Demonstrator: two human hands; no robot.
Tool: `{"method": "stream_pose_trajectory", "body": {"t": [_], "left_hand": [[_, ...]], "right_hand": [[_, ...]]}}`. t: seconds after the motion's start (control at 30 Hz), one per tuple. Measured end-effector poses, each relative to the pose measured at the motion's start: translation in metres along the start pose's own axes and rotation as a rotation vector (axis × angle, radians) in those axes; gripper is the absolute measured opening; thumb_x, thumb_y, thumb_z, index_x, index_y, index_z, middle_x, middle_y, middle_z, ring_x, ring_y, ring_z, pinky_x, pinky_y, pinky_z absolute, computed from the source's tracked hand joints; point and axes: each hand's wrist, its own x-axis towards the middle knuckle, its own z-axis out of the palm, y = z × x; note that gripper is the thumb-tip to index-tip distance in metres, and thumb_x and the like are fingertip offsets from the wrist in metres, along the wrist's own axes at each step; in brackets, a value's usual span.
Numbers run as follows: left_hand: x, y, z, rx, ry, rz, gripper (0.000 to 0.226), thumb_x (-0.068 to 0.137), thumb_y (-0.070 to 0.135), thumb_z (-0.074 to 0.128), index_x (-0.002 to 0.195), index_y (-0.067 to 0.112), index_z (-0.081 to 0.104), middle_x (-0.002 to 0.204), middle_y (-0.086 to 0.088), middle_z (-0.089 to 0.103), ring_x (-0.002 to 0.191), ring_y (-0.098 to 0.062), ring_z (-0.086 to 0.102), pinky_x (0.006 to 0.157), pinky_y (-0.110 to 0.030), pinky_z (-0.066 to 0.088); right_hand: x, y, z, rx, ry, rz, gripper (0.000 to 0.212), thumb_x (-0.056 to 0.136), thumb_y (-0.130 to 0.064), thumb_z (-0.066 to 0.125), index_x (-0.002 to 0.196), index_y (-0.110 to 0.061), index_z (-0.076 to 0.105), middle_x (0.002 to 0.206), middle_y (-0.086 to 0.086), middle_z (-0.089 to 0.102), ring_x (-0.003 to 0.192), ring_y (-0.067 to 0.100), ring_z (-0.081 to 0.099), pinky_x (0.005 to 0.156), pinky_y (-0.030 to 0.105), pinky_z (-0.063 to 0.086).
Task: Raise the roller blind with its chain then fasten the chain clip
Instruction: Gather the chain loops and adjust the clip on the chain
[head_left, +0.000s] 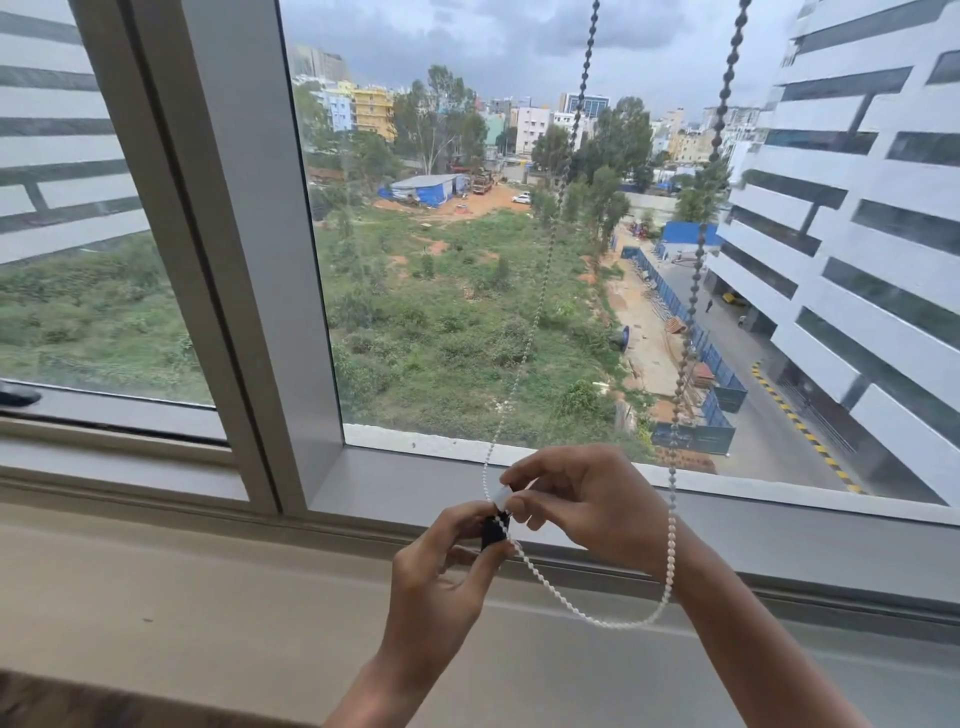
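Head view, the only one: bead chain hangs in two strands down the right half of the frame, crosses the window glass, and loops low at lower centre, sagging under the right wrist just above the sill. No blind fabric shows across the glass, so the raising looks done, and fastening is the step in hand.

Both hands meet at lower centre. Left hand is closed in a pinch on the dark chain clip, thumb and fingers around its body. Right hand is closed too, fingertips nipping the chain and a small pale piece right at the top of the clip. Whether the chain is already seated in the clip I cannot tell; fingers cover the slot.

To do this well, keep the clip steady in the left hand, feed the strand with the right so a bead sits squarely in the slot, and press until it holds. Leave slack in the loop so nothing tugs the blind down.
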Motion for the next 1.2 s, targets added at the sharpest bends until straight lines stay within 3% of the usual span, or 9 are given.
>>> {"method": "stream_pose_trajectory", "body": {"t": [0.2, 0.4, 0.53, 0.73, 0.87, 0.97, 1.1, 1.2], "left_hand": [[-0.002, 0.003, -0.001, -0.003, 0.007, -0.018, 0.032, 0.090, 0.036, 0.084, 0.120, 0.034, 0.072, 0.105, 0.014, 0.083, 0.093, -0.012, 0.084, 0.075, -0.035, 0.070], [-0.003, 0.008, -0.001, 0.008, 0.011, -0.027, 0.037, 0.088, 0.029, 0.084, 0.121, 0.040, 0.071, 0.105, 0.016, 0.083, 0.094, -0.011, 0.084, 0.074, -0.035, 0.069], [-0.005, 0.008, -0.001, -0.003, 0.014, -0.050, 0.036, 0.088, 0.030, 0.084, 0.121, 0.035, 0.071, 0.105, 0.014, 0.083, 0.094, -0.013, 0.084, 0.072, -0.043, 0.070], [-0.006, 0.012, -0.003, -0.063, 0.012, -0.114, 0.048, 0.091, 0.055, 0.081, 0.131, 0.034, 0.066, 0.112, 0.007, 0.085, 0.087, -0.019, 0.085, 0.073, -0.054, 0.070], [-0.007, 0.014, -0.004, -0.059, 0.006, -0.136, 0.052, 0.090, 0.056, 0.081, 0.134, 0.034, 0.064, 0.113, 0.007, 0.086, 0.091, -0.019, 0.086, 0.076, -0.055, 0.069], [-0.007, 0.013, -0.004, -0.054, 0.002, -0.158, 0.054, 0.088, 0.043, 0.086, 0.136, 0.032, 0.064, 0.112, 0.007, 0.086, 0.093, -0.019, 0.085, 0.076, -0.056, 0.069], [-0.006, 0.014, -0.006, -0.037, -0.004, -0.177, 0.053, 0.086, 0.035, 0.084, 0.136, 0.035, 0.066, 0.112, 0.013, 0.086, 0.093, -0.014, 0.085, 0.077, -0.049, 0.070], [-0.005, 0.016, -0.006, -0.029, -0.012, -0.178, 0.052, 0.085, 0.037, 0.082, 0.134, 0.041, 0.068, 0.112, 0.017, 0.085, 0.094, -0.011, 0.085, 0.078, -0.042, 0.070]], "right_hand": [[-0.001, -0.004, 0.000, -0.047, 0.002, -0.041, 0.021, 0.087, -0.002, 0.086, 0.107, 0.001, 0.082, 0.079, 0.009, 0.082, 0.068, 0.027, 0.080, 0.072, 0.039, 0.069], [-0.004, -0.006, -0.001, -0.066, 0.021, -0.063, 0.019, 0.089, -0.003, 0.084, 0.107, 0.002, 0.081, 0.083, 0.015, 0.083, 0.069, 0.029, 0.081, 0.072, 0.047, 0.068], [-0.006, -0.007, 0.000, -0.049, 0.029, -0.054, 0.019, 0.089, -0.002, 0.085, 0.107, 0.003, 0.081, 0.083, 0.016, 0.083, 0.068, 0.030, 0.081, 0.071, 0.050, 0.068], [-0.008, -0.009, 0.001, -0.034, 0.027, -0.058, 0.020, 0.087, -0.003, 0.087, 0.106, 0.001, 0.081, 0.081, 0.012, 0.083, 0.067, 0.029, 0.081, 0.070, 0.051, 0.068], [-0.009, -0.010, 0.001, -0.062, 0.006, -0.093, 0.021, 0.086, -0.004, 0.088, 0.105, 0.000, 0.082, 0.082, 0.005, 0.082, 0.065, 0.026, 0.080, 0.068, 0.045, 0.069], [-0.007, -0.012, 0.000, -0.120, -0.011, -0.152, 0.019, 0.086, -0.006, 0.089, 0.104, -0.002, 0.083, 0.086, 0.007, 0.083, 0.062, 0.021, 0.078, 0.064, 0.039, 0.068], [-0.005, -0.015, -0.001, -0.221, -0.048, -0.253, 0.017, 0.085, -0.006, 0.090, 0.101, -0.005, 0.084, 0.086, 0.006, 0.082, 0.061, 0.011, 0.076, 0.061, 0.018, 0.062], [-0.004, -0.017, -0.001, -0.250, -0.061, -0.282, 0.016, 0.085, -0.006, 0.089, 0.100, -0.004, 0.084, 0.085, 0.006, 0.082, 0.061, -0.006, 0.070, 0.062, 0.011, 0.057]]}}
